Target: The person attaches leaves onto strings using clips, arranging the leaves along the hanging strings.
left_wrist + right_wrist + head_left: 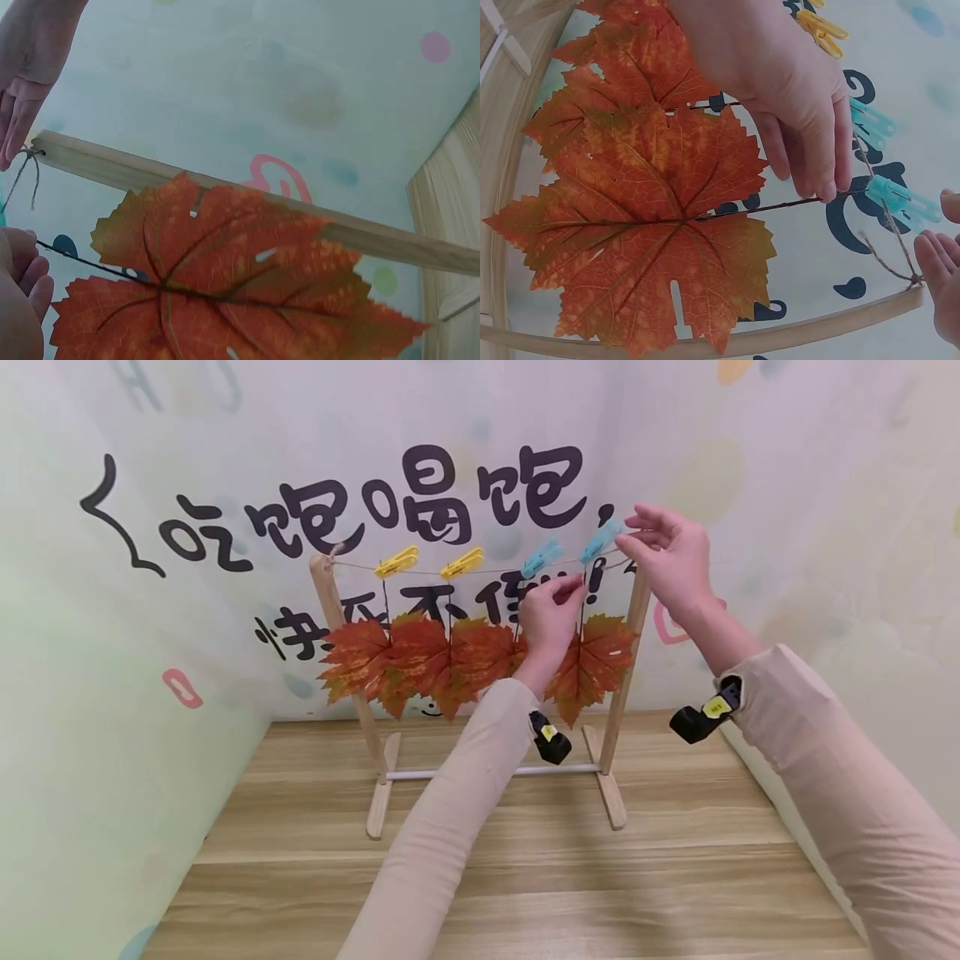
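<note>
Several orange-red artificial maple leaves hang by dark stems from a twine line (491,570) on a wooden stand. My left hand (551,614) pinches the stem (795,202) of the rightmost leaf (652,225) between thumb and fingertips, just below the line. That stem's top runs into a blue clothespin (900,201) clipped on the twine. At the handle end of this clothespin is my right hand (671,556), thumb and fingers parted, with a small gap to the handles in the right wrist view. A second blue clothespin (542,558) holds the stem to its left.
Two yellow clothespins (397,562) grip the line farther left. The stand has wooden posts (626,668), flat feet (378,810) and a white crossbar (420,774). It stands on a wood-grain table (525,877), before a wall sheet (480,410) with black lettering.
</note>
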Motion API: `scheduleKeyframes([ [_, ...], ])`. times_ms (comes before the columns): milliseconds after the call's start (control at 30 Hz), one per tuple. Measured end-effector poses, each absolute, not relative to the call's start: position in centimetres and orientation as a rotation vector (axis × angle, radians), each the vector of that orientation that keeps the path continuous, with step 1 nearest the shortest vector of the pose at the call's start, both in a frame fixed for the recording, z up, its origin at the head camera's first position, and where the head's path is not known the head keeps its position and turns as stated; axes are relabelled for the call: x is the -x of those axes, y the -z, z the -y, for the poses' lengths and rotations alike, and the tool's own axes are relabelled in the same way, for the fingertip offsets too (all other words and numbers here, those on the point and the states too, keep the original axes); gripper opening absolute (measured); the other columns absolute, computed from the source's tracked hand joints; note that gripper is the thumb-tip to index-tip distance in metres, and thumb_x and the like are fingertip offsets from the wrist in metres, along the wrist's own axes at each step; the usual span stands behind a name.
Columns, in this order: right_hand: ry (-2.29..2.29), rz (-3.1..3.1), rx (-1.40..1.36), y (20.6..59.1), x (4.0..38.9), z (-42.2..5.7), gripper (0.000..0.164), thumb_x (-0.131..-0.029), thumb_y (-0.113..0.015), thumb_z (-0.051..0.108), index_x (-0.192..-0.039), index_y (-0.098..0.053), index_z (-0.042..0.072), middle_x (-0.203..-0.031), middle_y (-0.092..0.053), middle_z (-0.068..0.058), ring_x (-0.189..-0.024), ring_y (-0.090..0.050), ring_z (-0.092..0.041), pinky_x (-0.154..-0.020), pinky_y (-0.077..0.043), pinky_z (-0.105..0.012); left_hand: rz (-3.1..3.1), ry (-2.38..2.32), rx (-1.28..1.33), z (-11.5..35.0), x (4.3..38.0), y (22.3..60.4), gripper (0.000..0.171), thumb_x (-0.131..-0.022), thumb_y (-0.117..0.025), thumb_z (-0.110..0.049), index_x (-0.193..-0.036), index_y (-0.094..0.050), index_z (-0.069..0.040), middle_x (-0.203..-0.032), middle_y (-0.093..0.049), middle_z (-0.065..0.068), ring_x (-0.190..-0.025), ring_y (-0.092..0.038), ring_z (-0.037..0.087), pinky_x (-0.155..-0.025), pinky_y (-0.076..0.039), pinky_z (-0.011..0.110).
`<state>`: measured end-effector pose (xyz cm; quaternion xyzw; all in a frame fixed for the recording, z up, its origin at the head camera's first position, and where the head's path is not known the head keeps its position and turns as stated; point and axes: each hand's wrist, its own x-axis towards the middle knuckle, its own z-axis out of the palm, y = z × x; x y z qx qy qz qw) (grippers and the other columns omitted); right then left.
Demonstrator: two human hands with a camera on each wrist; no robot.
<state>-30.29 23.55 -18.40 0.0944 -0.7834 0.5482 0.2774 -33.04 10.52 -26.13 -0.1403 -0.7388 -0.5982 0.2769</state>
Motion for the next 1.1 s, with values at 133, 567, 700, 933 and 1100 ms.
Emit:
scheduleKeyframes([
  [133,-1.461,2.064,-0.274,18.8,30.0,-23.8,0.045,-0.081,-0.067,0.010,-0.123,-0.052,0.000,-0.105,-0.062,-0.004,-0.087,-0.058,-0.004,-0.080,-0.046,-0.015,2.006,1.529,0.430,-9.3,32.8,26.6,0.019,-0.084,-0.066,-0.017,-0.100,-0.070,-0.009,-0.095,-0.070,0.002,-0.081,-0.063,0.007,-0.069,-0.047,0.009],
  [567,-1.198,2.276,-0.319,24.3,28.2,-27.6,0.041,-0.083,-0.066,0.014,-0.119,-0.055,-0.003,-0.105,-0.063,-0.011,-0.085,-0.055,0.005,-0.075,-0.046,-0.008,2.070,1.122,0.593,-3.8,31.1,29.6,0.018,-0.082,-0.067,-0.015,-0.098,-0.070,-0.007,-0.092,-0.070,0.004,-0.078,-0.064,0.012,-0.067,-0.048,0.015],
  [700,-1.135,2.305,-0.322,27.3,27.5,-28.7,0.039,-0.082,-0.067,0.011,-0.115,-0.056,-0.005,-0.105,-0.061,-0.020,-0.081,-0.054,0.010,-0.070,-0.045,-0.005,2.058,0.886,0.669,-0.9,30.6,31.8,0.018,-0.080,-0.069,-0.016,-0.096,-0.071,-0.009,-0.091,-0.070,0.001,-0.077,-0.065,0.011,-0.058,-0.048,0.020],
  [933,-1.104,2.363,-0.339,32.9,25.8,-31.0,0.041,-0.082,-0.067,0.011,-0.116,-0.055,-0.007,-0.107,-0.059,-0.026,-0.083,-0.052,0.011,-0.069,-0.042,-0.002,2.046,0.636,0.744,5.2,29.1,36.4,0.018,-0.075,-0.073,-0.015,-0.091,-0.071,-0.008,-0.088,-0.070,0.004,-0.075,-0.066,0.016,-0.050,-0.049,0.024],
  [1100,-1.103,2.404,-0.355,36.6,25.2,-32.8,0.040,-0.082,-0.066,0.008,-0.116,-0.054,-0.009,-0.107,-0.058,-0.026,-0.085,-0.051,0.012,-0.070,-0.041,-0.002,2.027,0.603,0.703,9.2,28.2,39.8,0.019,-0.071,-0.074,-0.010,-0.089,-0.071,-0.004,-0.084,-0.070,0.008,-0.073,-0.066,0.023,-0.059,-0.053,0.033],
])
